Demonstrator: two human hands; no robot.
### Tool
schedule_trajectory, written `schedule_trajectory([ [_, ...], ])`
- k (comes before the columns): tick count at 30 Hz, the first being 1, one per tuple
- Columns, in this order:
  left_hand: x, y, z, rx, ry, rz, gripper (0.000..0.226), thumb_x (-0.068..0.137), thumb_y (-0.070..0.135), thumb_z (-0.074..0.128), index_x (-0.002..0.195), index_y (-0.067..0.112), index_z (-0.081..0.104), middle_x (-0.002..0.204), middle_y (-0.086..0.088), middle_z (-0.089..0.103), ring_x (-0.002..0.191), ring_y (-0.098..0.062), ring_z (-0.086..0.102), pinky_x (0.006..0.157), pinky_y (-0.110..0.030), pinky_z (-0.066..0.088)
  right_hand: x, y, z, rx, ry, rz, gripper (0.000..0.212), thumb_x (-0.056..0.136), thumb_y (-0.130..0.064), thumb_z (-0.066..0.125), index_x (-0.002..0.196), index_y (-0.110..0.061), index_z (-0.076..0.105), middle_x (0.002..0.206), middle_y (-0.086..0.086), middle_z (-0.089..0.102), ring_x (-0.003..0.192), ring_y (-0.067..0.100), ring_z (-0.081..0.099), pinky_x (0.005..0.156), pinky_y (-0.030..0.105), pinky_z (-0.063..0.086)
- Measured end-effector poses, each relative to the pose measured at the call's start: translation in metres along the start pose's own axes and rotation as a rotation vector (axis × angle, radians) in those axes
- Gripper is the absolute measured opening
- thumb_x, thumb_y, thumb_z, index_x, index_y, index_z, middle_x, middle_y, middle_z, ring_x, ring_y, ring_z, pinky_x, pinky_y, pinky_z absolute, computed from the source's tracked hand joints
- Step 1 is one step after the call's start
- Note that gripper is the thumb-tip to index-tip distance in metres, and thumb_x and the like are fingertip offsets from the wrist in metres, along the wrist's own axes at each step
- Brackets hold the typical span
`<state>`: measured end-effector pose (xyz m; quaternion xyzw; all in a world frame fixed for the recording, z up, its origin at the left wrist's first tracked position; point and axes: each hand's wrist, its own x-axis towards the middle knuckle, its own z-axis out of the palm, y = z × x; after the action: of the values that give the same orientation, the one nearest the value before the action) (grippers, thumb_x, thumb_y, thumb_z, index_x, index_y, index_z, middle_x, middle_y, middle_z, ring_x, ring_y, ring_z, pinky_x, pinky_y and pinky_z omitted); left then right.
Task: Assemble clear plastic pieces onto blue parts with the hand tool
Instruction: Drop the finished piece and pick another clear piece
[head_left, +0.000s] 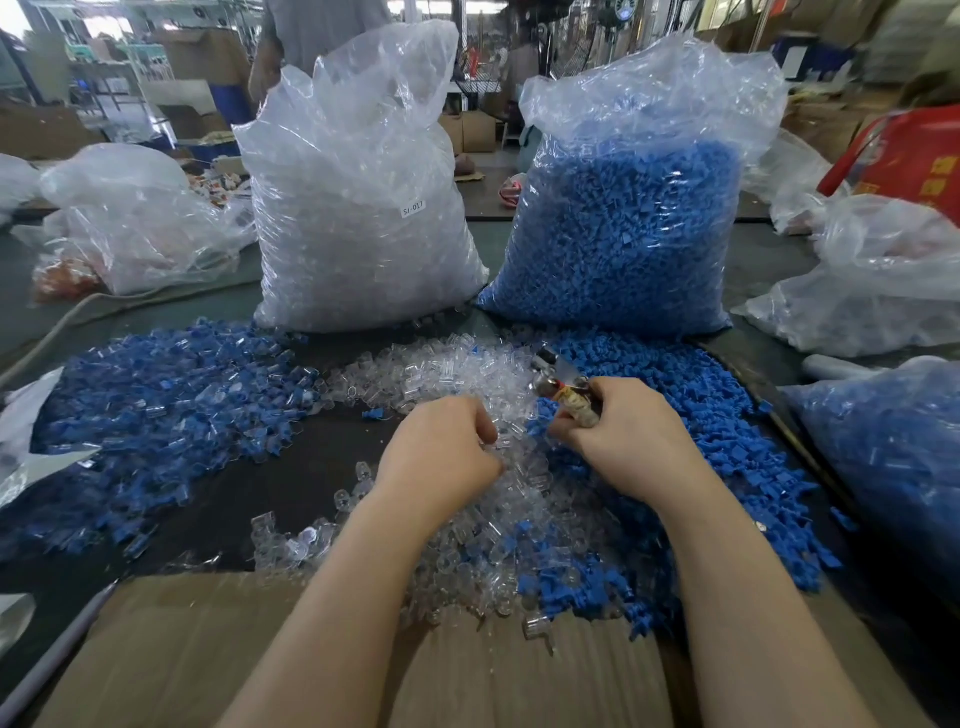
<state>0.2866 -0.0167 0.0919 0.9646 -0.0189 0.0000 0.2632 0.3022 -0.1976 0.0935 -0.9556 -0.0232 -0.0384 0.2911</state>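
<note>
A heap of clear plastic pieces (447, 374) lies in the middle of the dark table, running toward me. Loose blue parts (670, 395) are piled to its right. At the left spreads a pile of blue parts with clear pieces on them (171, 395). My right hand (623, 431) grips the hand tool (563, 387), whose metal head points up and left over the clear heap. My left hand (441, 447) sits curled over the clear pieces, its fingertips down among them; what they pinch is hidden.
A tall bag of clear pieces (358, 197) and a tall bag of blue parts (628, 208) stand behind the piles. More plastic bags (883, 280) lie at both sides. A cardboard sheet (218, 654) covers the near edge. A person stands far behind.
</note>
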Motion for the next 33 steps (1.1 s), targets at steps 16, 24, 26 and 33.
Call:
schedule_trajectory([
  [16, -0.001, 0.008, -0.008, -0.678, 0.162, -0.025, 0.026, 0.067, 0.021, 0.09, 0.081, 0.021, 0.068, 0.08, 0.002, 0.072, 0.071, -0.015, 0.066, 0.07, -0.035, 0.055, -0.004, -0.008, -0.006, 0.466, 0.161, -0.081, 0.007, 0.086, -0.023, 0.072, 0.085, -0.027, 0.067, 0.08, -0.011, 0.069, 0.081, 0.014, 0.065, 0.081, 0.045, 0.055],
  [24, -0.001, 0.01, -0.003, -0.754, 0.154, -0.053, 0.03, 0.066, 0.024, 0.091, 0.077, 0.021, 0.063, 0.072, 0.006, 0.065, 0.061, -0.005, 0.056, 0.059, -0.022, 0.045, -0.005, -0.009, -0.006, 0.483, 0.185, -0.115, 0.014, 0.086, -0.022, 0.072, 0.081, -0.033, 0.065, 0.076, -0.018, 0.068, 0.078, 0.006, 0.064, 0.08, 0.041, 0.056],
  [26, -0.001, 0.011, -0.002, -0.801, 0.13, -0.051, 0.029, 0.067, 0.02, 0.09, 0.078, 0.019, 0.063, 0.075, -0.001, 0.069, 0.066, -0.009, 0.061, 0.062, -0.024, 0.048, -0.005, -0.009, -0.006, 0.491, 0.186, -0.122, 0.017, 0.087, -0.021, 0.072, 0.08, -0.035, 0.064, 0.077, -0.017, 0.068, 0.079, 0.006, 0.064, 0.08, 0.039, 0.055],
  [33, -0.001, 0.012, 0.0, -0.831, 0.179, -0.035, 0.028, 0.066, 0.018, 0.09, 0.074, 0.018, 0.063, 0.074, 0.002, 0.069, 0.069, -0.014, 0.063, 0.073, -0.036, 0.056, -0.005, -0.008, -0.007, 0.505, 0.193, -0.158, 0.021, 0.087, -0.02, 0.071, 0.078, -0.036, 0.063, 0.077, -0.028, 0.066, 0.074, -0.002, 0.061, 0.069, 0.025, 0.048],
])
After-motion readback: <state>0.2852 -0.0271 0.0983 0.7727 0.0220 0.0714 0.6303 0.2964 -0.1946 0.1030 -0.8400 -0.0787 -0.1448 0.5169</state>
